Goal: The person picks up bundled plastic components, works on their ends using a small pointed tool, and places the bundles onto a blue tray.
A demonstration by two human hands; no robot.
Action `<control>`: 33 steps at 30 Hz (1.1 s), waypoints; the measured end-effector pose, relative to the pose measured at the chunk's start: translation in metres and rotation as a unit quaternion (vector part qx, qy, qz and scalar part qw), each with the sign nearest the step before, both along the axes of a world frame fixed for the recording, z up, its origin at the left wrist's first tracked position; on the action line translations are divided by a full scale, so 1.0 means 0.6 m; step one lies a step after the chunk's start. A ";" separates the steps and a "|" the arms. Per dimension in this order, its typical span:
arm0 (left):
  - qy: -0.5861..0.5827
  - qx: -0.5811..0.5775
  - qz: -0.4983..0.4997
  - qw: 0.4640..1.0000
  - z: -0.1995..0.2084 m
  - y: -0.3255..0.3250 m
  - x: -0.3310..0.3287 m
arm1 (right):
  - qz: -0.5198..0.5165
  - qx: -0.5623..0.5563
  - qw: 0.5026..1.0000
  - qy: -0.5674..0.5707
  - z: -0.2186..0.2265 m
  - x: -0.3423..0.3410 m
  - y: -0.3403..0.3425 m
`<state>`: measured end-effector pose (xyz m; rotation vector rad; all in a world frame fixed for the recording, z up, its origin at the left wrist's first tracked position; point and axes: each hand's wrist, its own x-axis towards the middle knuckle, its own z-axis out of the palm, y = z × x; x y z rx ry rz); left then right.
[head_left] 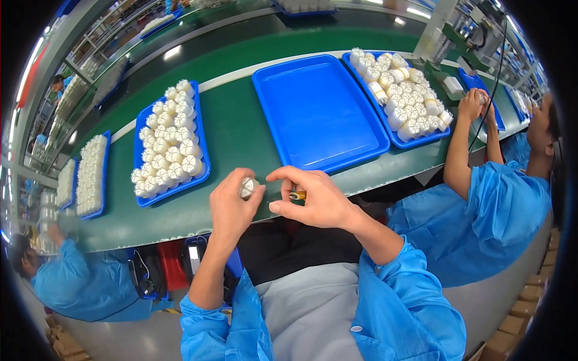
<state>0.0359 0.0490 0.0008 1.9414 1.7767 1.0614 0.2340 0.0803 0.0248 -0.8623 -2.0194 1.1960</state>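
My left hand (232,201) is closed around a small white cylindrical part (247,188), whose segmented end faces up between thumb and fingers. Just to its right, my right hand (319,198) has its thumb and index finger apart. A small yellow piece with a dark end (297,195) sits in its curled fingers; its exact kind is unclear. Both hands are over the front edge of the green work surface (235,126). Beyond my right hand lies a blue tray (322,114) with nothing in it. A second blue tray (203,150), to the left, is filled with similar white parts (171,141).
Another blue tray (415,144) heaped with white parts adjoins on the right. More filled trays (92,174) stand at far left. A co-worker in blue (481,204) works close on my right, another (84,280) on my left. A dark cable (497,84) hangs at right.
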 end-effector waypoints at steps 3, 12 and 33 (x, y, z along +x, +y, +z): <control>0.014 -0.007 0.006 1.000 0.004 0.002 0.002 | -0.019 0.008 1.000 -0.004 0.001 0.014 0.000; -0.485 -0.106 -0.021 0.868 0.013 -0.054 0.017 | -0.003 -0.057 0.995 0.077 -0.041 -0.001 -0.028; -0.261 -0.086 -0.067 0.959 -0.060 -0.084 0.032 | -0.020 -0.035 0.999 0.028 -0.078 -0.024 -0.017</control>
